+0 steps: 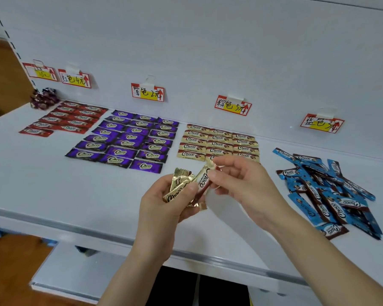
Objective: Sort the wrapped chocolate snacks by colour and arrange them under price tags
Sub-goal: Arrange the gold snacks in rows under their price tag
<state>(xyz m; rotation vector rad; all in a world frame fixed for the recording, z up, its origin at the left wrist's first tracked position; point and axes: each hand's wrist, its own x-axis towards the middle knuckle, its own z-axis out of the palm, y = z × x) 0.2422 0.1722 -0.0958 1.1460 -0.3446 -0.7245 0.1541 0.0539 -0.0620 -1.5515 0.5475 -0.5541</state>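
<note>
Above the front centre of the white shelf (80, 191), head view: the left hand (161, 206) grips a small bundle of gold foil-wrapped chocolate bars (178, 187), fingers curled round it. The right hand (239, 180) pinches the upper end of one cream-and-gold wrapped bar (203, 182) between thumb and fingertips. This bar stands nearly upright, touching the bundle. Both hands are just in front of the gold rows.

Layout on the shelf, left to right:
- Heap of dark foil sweets (43, 98), rear left corner.
- Red wrapped bars (69, 119), in two columns.
- Purple wrapped bars (128, 138), in three columns.
- Gold wrapped bars (217, 142), in three columns.
- Blue wrapped bars (327, 195), in a loose, overlapping pile to the right of the right hand.

Every legible wrapper reads "Choco".

Red-and-yellow price tags hang on the back panel. Handwriting reads: "10元" (41, 72); "红色4元" (75, 79) above the red bars; "紫色2元" (148, 92) above the purple; "粉色5元" (233, 106) above the gold; "蓝色" (322, 124) above the blue, price digit not clearly legible.
</note>
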